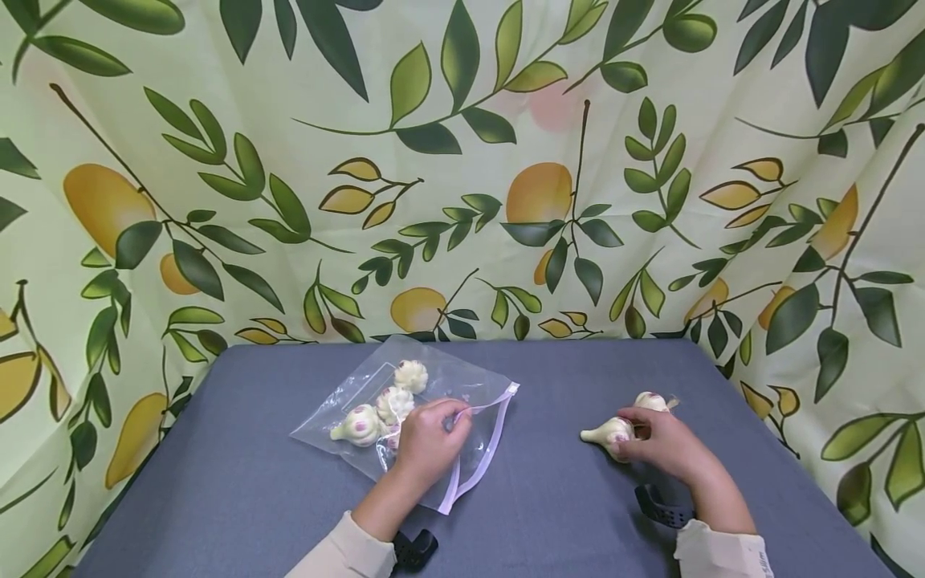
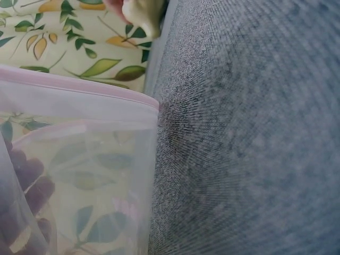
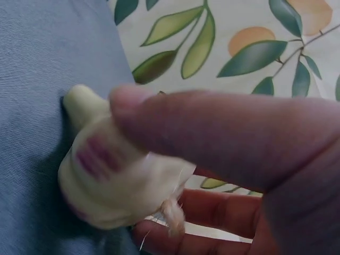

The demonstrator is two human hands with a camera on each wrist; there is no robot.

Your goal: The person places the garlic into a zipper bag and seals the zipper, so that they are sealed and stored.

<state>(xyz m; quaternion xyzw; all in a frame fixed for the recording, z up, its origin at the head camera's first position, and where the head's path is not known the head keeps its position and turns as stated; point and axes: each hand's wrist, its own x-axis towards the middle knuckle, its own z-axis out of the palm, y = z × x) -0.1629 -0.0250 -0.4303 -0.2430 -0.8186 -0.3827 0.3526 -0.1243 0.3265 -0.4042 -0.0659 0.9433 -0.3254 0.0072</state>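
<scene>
Sm. dark lettering (image 1: 764,559) on R cuff (image 1: 719,552) was too tiny to read. R hand (image 1: 668,445) had its grip on a garlic bulb (image 1: 617,437) btwn thumb & fingers, neck jutting L; 2nd bulb (image 1: 649,400) sat just beyond. L hand (image 1: 433,435) pinched the lilac zip edge (image 1: 495,444) of a clear bag (image 1: 454,371) on the table (image 1: 549,482), w/ more bulbs (image 1: 361,425) inside, L of that grip.

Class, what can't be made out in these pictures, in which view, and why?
Head: lowest garlic bulb in the bag, partly behind the left hand.
Head: far garlic bulb, partly covered by the right hand.
Head: lettering on the right sleeve, too small to read.
Left wrist: pale bulb, cut off by the top edge.
</scene>
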